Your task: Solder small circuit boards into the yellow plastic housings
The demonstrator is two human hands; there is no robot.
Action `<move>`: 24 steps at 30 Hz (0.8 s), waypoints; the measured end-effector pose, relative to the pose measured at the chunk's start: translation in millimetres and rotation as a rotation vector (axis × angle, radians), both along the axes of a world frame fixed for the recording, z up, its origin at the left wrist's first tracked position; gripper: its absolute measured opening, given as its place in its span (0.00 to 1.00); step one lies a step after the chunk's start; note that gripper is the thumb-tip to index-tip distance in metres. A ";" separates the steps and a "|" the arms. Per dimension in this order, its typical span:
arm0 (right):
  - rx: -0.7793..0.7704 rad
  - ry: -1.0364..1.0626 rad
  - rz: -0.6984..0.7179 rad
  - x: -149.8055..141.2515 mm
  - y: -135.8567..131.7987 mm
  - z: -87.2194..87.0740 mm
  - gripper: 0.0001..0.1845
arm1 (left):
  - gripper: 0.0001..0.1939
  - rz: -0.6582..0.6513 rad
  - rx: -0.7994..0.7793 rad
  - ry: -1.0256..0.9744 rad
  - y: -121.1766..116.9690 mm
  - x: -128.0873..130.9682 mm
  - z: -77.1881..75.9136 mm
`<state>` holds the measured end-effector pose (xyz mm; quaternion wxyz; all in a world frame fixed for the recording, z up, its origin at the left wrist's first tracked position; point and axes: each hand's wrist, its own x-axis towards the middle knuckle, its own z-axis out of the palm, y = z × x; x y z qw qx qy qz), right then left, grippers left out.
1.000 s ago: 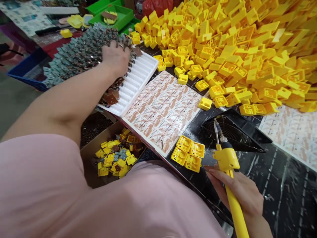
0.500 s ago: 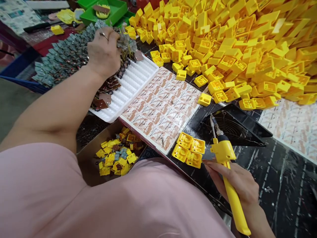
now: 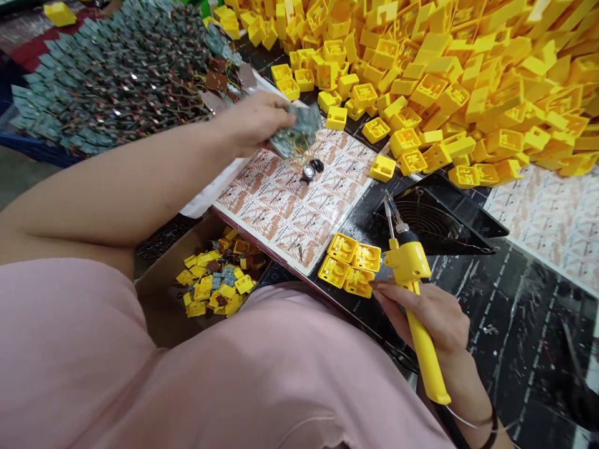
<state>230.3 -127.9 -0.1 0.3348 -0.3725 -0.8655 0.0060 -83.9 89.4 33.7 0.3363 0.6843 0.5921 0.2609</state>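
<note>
My left hand (image 3: pixel 264 121) is closed on green circuit boards (image 3: pixel 297 131), with thin wires and small round black speakers (image 3: pixel 309 171) dangling below them over the printed sheet. How many boards are in the grip I cannot tell. In my right hand (image 3: pixel 430 312) rests a yellow soldering gun (image 3: pixel 414 268), its metal tip pointing up and away from me. Beside that hand's fingertips, several open yellow plastic cases (image 3: pixel 344 248) lie grouped on the black bench, hollow sides up.
A large heap of yellow cases (image 3: pixel 421 93) covers the back right. Wired boards (image 3: pixel 112 81) fill the left side. A black stand with a coil (image 3: pixel 435 215) lies beyond the soldering gun. The printed sheet (image 3: pixel 281 206) spans the middle; a box of yellow parts (image 3: pixel 218 280) sits below the edge.
My left hand has come away from the massed boards, rightward and towards me, carrying circuit boards over the printed sheet. My right hand keeps its hold on the soldering gun. The view has shifted slightly.
</note>
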 end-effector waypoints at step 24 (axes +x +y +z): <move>-0.145 -0.159 0.092 -29.7 27.9 -48.2 0.12 | 0.19 -0.127 -0.214 -0.384 -127.6 8.1 -62.9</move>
